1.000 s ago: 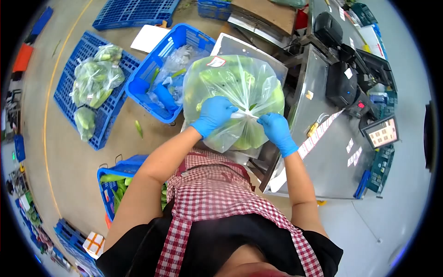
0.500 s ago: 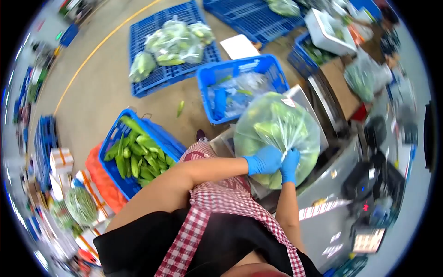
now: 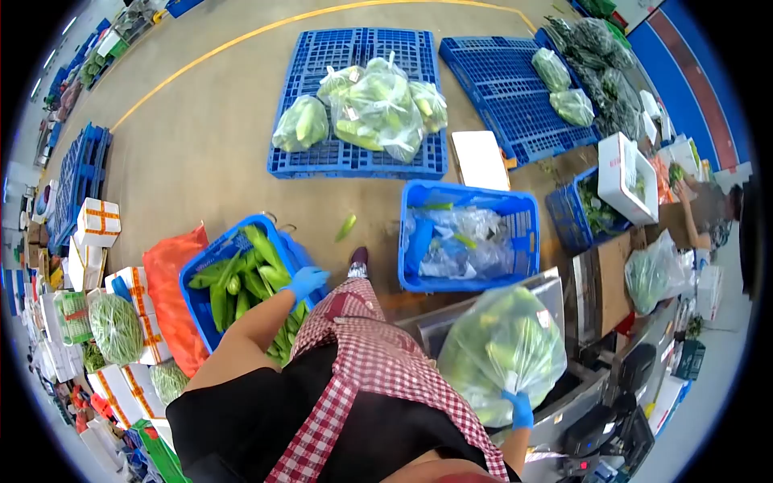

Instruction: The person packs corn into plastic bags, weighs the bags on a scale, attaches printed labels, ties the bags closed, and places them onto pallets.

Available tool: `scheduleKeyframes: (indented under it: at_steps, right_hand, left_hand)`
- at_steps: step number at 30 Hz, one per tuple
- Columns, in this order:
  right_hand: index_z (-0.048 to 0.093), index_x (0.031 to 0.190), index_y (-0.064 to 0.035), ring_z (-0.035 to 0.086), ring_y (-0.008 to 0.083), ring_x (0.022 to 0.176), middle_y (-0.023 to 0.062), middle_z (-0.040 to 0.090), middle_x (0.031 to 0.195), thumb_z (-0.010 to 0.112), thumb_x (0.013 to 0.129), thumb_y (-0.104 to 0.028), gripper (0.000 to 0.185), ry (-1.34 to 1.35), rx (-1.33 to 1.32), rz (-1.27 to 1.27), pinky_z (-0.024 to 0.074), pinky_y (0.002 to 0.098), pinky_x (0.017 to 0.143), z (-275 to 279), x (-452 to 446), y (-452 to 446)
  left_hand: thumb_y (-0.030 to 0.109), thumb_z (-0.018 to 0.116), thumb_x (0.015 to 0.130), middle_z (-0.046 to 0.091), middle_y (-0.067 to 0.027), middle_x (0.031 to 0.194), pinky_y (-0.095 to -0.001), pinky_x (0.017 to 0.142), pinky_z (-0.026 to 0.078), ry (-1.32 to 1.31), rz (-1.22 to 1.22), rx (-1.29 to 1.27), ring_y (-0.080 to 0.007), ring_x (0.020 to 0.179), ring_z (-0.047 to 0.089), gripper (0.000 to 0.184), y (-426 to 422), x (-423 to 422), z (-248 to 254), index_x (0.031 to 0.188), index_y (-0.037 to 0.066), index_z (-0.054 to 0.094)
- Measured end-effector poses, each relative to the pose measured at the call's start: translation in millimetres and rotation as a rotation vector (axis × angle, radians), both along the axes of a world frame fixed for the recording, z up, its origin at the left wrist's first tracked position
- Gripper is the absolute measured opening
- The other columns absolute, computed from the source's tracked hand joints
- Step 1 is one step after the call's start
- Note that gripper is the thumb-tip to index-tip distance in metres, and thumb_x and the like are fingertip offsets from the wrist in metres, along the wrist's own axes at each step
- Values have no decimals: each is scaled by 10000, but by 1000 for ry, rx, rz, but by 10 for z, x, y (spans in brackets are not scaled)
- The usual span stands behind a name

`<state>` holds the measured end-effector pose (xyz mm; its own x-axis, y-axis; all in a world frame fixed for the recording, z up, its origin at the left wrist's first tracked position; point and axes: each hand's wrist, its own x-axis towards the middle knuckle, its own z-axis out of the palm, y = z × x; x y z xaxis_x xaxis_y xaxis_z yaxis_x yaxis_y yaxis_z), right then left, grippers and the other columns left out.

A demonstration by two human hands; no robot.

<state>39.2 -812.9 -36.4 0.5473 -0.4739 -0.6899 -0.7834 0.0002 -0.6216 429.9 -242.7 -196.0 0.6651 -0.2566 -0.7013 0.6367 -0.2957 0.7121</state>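
My right hand, in a blue glove, grips the gathered neck of a large clear plastic bag full of long green vegetables. The bag rests on a metal surface at my right. My left hand, also gloved in blue, is at the near-right rim of a blue crate. Its fingers are stretched out and nothing shows in them. Loose long green vegetables fill that crate, some of them under my left forearm.
A blue crate with crumpled plastic bags stands ahead. Bagged vegetables lie on a blue pallet. A single green piece lies on the floor. An orange sack and white boxes are at left; another person is at far right.
My left hand has let go of the bag's neck and moved left to the vegetable crate. My right hand keeps its hold on the bag. The view has shifted.
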Motion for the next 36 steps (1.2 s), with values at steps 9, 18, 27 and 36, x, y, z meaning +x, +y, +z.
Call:
scheduleKeyframes:
  at_steps: [9, 18, 27, 36]
  right_hand:
    - [574, 784, 99, 567, 225, 543, 143, 579, 638, 643, 752, -477, 581, 377, -408, -209, 437, 349, 447, -152, 710, 598]
    - [594, 786, 96, 548, 250, 559, 176, 580, 602, 518, 826, -504, 606, 553, -306, -176, 398, 422, 533, 96, 1817, 1347]
    - [576, 640, 53, 469, 148, 511, 69, 527, 569, 535, 849, -333, 441, 366, -264, -378, 373, 326, 467, 251, 2751, 1669]
    - [548, 616, 44, 477, 154, 502, 52, 525, 567, 527, 830, -252, 366, 416, -246, -274, 365, 336, 463, 43, 4484, 1854]
  left_hand:
    - [277, 530, 798, 539, -34, 621, -283, 451, 390, -169, -415, 625, -152, 519, 496, 212, 2283, 1491, -707, 735, 81, 578]
    - [292, 562, 800, 655, -90, 840, -301, 682, 473, -38, -167, 351, -166, 738, 598, 311, 567, 2582, 247, 925, 21, 651]
    - [335, 519, 772, 643, -136, 827, -385, 691, 468, -185, -598, 399, -269, 735, 602, 321, 400, 2902, -85, 846, 53, 653]
    - [181, 575, 805, 630, -93, 740, -285, 581, 476, 203, -110, 276, -161, 634, 582, 185, 1582, 3840, -1129, 810, 10, 644]
